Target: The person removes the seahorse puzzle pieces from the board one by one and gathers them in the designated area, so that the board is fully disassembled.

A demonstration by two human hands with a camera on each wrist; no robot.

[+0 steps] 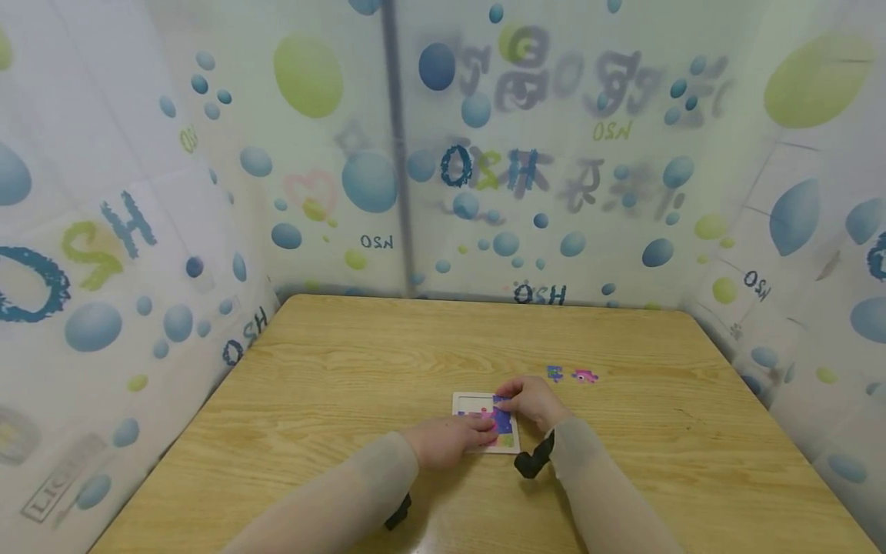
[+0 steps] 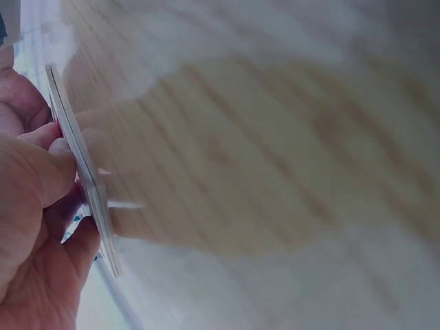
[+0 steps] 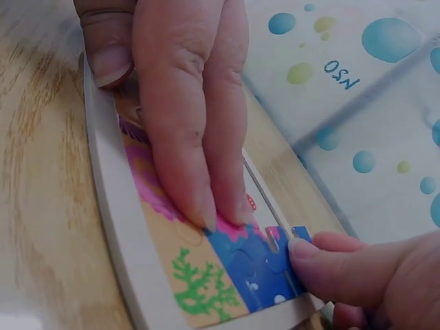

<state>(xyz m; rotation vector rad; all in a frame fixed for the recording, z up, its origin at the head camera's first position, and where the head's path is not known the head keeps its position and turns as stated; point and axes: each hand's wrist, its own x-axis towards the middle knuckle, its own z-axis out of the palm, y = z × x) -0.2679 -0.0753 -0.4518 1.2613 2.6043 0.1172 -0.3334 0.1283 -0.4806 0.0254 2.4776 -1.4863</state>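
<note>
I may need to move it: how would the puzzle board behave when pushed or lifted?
The puzzle board looks thin, so it's probably light. Lying flat on the table, it would likely slide rather than tip. With part unfilled, its pieces might shift if tilted.

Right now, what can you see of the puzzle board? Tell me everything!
The puzzle board is thin and squarish, with a smooth white border; wood or thick card, I can't tell. Inside are pink, blue and tan parts and a green plant picture. A pale space at its far left is unfilled. It lies flat on the wooden table. Left-hand fingers rest on it, while the right hand pinches a blue piece at its far right corner.
</note>
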